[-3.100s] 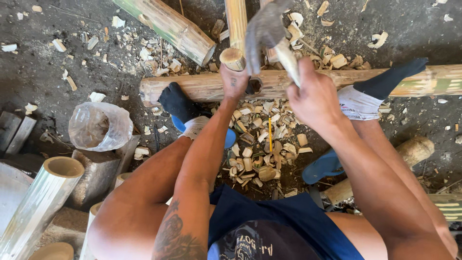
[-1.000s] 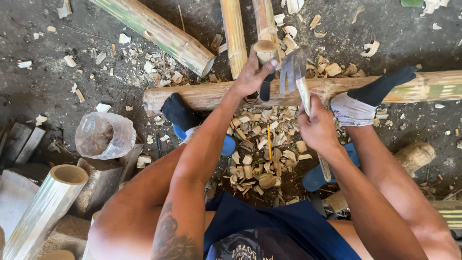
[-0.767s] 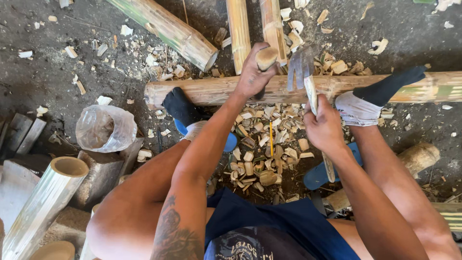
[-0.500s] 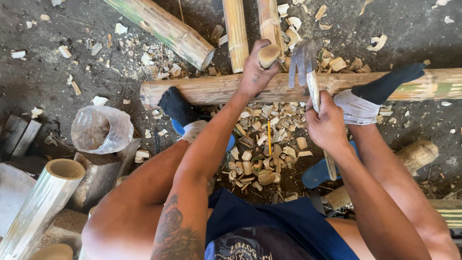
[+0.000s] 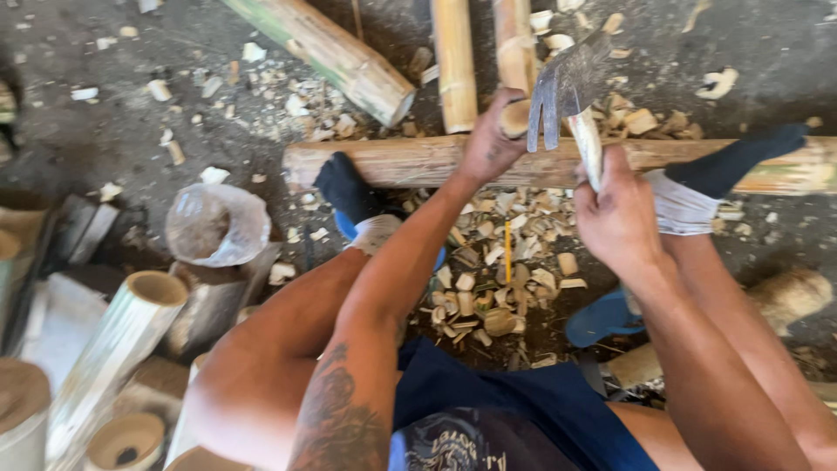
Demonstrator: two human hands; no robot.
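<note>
Left hand (image 5: 493, 139) fingers clamped on bamboo piece (image 5: 514, 118), right hand (image 5: 615, 209) fingers gripping hatchet (image 5: 567, 87), clear plastic bag (image 5: 216, 225) left

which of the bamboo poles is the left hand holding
The upright pole on the right of the pair at top centre. The left hand grips its near end beside the hatchet; its neighbour and the green-tinged pole lie untouched.

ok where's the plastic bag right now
In the head view, the plastic bag lies on the ground at left, just beyond the cut bamboo tubes and left of the sock-clad foot.
</note>
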